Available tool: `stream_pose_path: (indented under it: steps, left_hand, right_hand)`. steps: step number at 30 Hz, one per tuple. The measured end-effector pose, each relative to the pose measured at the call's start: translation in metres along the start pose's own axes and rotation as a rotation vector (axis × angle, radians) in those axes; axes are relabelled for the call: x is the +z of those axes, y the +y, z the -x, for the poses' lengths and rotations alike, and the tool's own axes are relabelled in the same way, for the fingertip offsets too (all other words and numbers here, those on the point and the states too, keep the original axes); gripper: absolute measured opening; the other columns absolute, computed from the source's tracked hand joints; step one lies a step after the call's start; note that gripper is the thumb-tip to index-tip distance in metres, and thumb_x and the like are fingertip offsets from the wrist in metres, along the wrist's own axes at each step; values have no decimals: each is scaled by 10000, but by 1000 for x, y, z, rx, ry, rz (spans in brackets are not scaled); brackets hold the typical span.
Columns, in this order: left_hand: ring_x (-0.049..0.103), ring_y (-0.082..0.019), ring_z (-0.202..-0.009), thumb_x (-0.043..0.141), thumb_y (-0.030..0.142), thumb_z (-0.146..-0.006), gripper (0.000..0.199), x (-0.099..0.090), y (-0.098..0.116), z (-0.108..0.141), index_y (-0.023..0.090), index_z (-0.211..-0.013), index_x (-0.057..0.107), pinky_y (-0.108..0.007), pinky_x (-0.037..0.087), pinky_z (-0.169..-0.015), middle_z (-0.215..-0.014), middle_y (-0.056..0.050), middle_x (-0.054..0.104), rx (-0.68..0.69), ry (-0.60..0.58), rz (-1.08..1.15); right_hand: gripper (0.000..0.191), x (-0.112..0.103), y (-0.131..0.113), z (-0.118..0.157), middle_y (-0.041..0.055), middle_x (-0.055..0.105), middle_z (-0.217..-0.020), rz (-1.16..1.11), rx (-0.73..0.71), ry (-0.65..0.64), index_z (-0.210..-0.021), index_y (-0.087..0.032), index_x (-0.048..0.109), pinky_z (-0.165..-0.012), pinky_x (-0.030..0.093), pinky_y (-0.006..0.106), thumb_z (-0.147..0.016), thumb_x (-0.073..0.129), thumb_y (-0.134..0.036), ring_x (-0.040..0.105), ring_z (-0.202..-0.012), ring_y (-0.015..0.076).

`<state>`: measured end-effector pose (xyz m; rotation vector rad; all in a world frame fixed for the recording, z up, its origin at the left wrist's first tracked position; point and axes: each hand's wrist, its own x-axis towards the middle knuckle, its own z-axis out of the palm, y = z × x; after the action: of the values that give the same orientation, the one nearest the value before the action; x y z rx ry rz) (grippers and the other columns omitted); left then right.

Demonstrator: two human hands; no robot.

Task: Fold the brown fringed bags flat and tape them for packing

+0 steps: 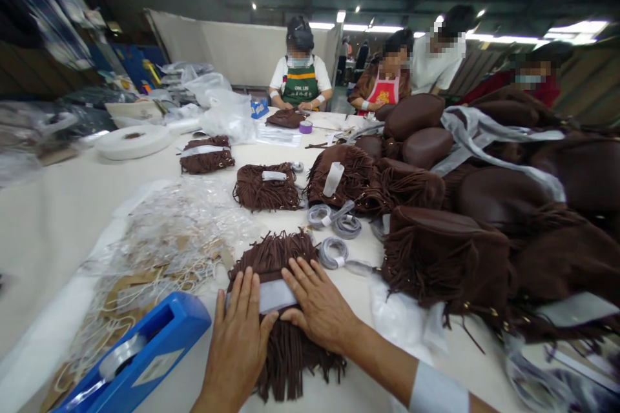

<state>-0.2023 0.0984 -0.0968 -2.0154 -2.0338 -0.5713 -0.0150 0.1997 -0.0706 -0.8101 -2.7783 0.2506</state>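
Note:
A dark brown fringed bag (285, 355) lies flat on the table in front of me, its fringes spreading at the far and near sides. A pale wrapping strip (277, 295) runs across its middle. My left hand (239, 329) rests flat on the bag's left part, fingers stretched out. On the right part, my right hand (320, 303) presses down with its fingers extended over the strip's end. Neither hand grips anything. To the left of my left hand stands a blue tape dispenser (145, 355) with a roll of clear tape.
Brown bags (445, 258) are heaped on the right. Wrapped strap coils (333, 251) lie beyond my right hand. Clear plastic bags and tags (165, 245) cover the left. Farther off are a white roll (133, 141), purple tape (305, 127) and a co-worker in a green apron (300, 87).

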Motion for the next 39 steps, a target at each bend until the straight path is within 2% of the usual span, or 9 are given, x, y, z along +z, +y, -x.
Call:
stream_pose_path:
  steps: [5, 12, 16, 20, 27, 30, 33, 35, 39]
  left_hand:
    - [181, -314, -1481, 372, 505, -958, 745, 8, -5, 6, 171, -1550, 68, -573, 156, -1182, -1602, -150, 202, -51, -33, 13]
    - [143, -316, -1488, 366, 537, -952, 780, 17, -14, 11, 120, -1544, 77, -562, 198, -1178, -1603, -187, 171, -47, -53, 30]
    - [123, -306, -1492, 383, 523, -954, 766, 21, -15, 11, 101, -1537, 121, -558, 196, -1181, -1600, -193, 174, -54, -89, 23]
    - [141, -299, -1488, 374, 518, -961, 721, 16, -15, 11, 101, -1522, 198, -568, 198, -1175, -1588, -199, 204, -78, -115, 83]
    - [261, -308, -1452, 394, 459, -960, 632, -9, -18, 13, 141, -1496, 293, -592, 253, -1146, -1549, -190, 321, -83, -6, 117]
    - [222, -312, -1464, 430, 465, -946, 695, -14, -16, 21, 151, -1524, 205, -583, 249, -1156, -1568, -189, 284, -124, 66, 158]
    - [149, -334, -1477, 432, 474, -945, 821, -10, -14, 34, 145, -1541, -27, -586, 289, -1144, -1595, -235, 155, -245, 154, 205]
    - [139, -351, -1475, 424, 479, -946, 861, -4, -12, 43, 151, -1528, -119, -585, 330, -1125, -1595, -258, 114, -327, 198, 234]
    - [164, -345, -1473, 404, 476, -950, 826, 8, -8, 51, 152, -1536, -80, -546, 339, -1136, -1601, -237, 117, -377, 219, 276]
  right_hand:
    - [730, 2, 0, 1, 149, 143, -1605, -16, 18, -7, -1549, -167, 198, -1196, 169, 517, -966, 426, -542, 130, -1488, 295]
    - [744, 8, 3, 5, 143, 107, -1612, -54, 38, -14, -1555, -181, 167, -1201, 128, 522, -966, 407, -566, 88, -1495, 281]
    - [756, 15, 5, 7, 150, 79, -1614, -74, 36, 10, -1556, -180, 157, -1197, 134, 514, -963, 393, -586, 67, -1498, 270]
    - [750, 16, 4, 9, 184, 105, -1605, -62, 37, 9, -1549, -161, 187, -1180, 145, 543, -967, 356, -603, 107, -1491, 289]
    - [751, -6, -6, 13, 165, 147, -1603, -66, 88, -27, -1555, -192, 175, -1169, 153, 556, -960, 341, -619, 127, -1484, 317]
    - [785, -12, -11, 23, 156, 96, -1614, -63, 193, 2, -1559, -217, 154, -1164, 170, 552, -931, 458, -577, 90, -1487, 338]
    - [807, -9, -16, 37, 159, 43, -1619, -96, 326, 44, -1561, -240, 140, -1149, 237, 522, -910, 533, -511, 110, -1483, 349]
    - [776, -3, -18, 44, 148, 18, -1623, -134, 352, 49, -1558, -265, 156, -1131, 295, 485, -915, 539, -470, 147, -1478, 339]
    - [705, 9, -15, 48, 133, 50, -1626, -149, 348, 47, -1545, -286, 220, -1127, 315, 465, -929, 522, -450, 215, -1464, 332]
